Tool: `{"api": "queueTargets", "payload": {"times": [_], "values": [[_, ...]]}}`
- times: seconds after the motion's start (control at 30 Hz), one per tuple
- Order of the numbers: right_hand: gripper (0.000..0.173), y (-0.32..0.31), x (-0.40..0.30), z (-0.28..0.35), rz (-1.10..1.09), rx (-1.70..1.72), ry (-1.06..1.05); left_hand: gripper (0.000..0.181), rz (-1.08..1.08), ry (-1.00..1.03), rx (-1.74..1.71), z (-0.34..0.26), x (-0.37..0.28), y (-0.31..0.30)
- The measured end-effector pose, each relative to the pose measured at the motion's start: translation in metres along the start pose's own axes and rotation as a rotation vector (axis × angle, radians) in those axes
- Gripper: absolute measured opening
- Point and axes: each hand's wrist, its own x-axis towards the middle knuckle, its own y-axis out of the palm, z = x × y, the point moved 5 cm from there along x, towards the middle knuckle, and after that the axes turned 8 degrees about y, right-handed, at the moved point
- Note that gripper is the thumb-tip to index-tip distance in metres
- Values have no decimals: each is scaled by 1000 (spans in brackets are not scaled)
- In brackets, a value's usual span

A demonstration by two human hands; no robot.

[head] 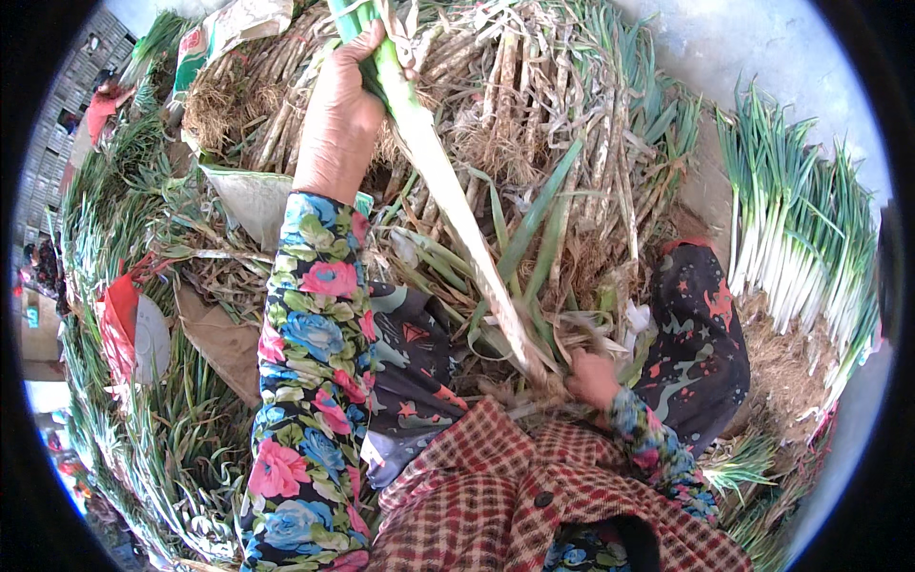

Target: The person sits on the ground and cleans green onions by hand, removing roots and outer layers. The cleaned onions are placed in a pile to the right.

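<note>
My left hand (347,107) grips the green upper part of a long scallion (450,186) at the top of the view, thumb across the leaves. The white stalk slants down to the right, its root end low before my lap. There my right hand (593,377) is curled beside the roots at some loose, pale outer leaves; it is partly blurred, and what its fingers pinch is not clear. Peeled leaves (540,214) lie between my knees. Behind them is a pile of unpeeled scallions (507,86) with dry skins and stringy roots.
Clean white-stemmed scallions (793,236) stand in a row at the right. More green scallions (193,457) are heaped along the left, near a red bag (120,322). A printed sack (236,28) lies at the upper left. Another person (104,107) is far off at the upper left.
</note>
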Motion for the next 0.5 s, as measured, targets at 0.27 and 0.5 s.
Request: {"api": "queueTargets", "payload": {"times": [0.27, 0.5], "values": [[63, -137, 5, 170, -100, 1053, -479, 39, 251, -159, -309, 40, -5, 29], [28, -137, 20, 204, -461, 768, -491, 30, 151, 106, 342, 26, -35, 37]]}}
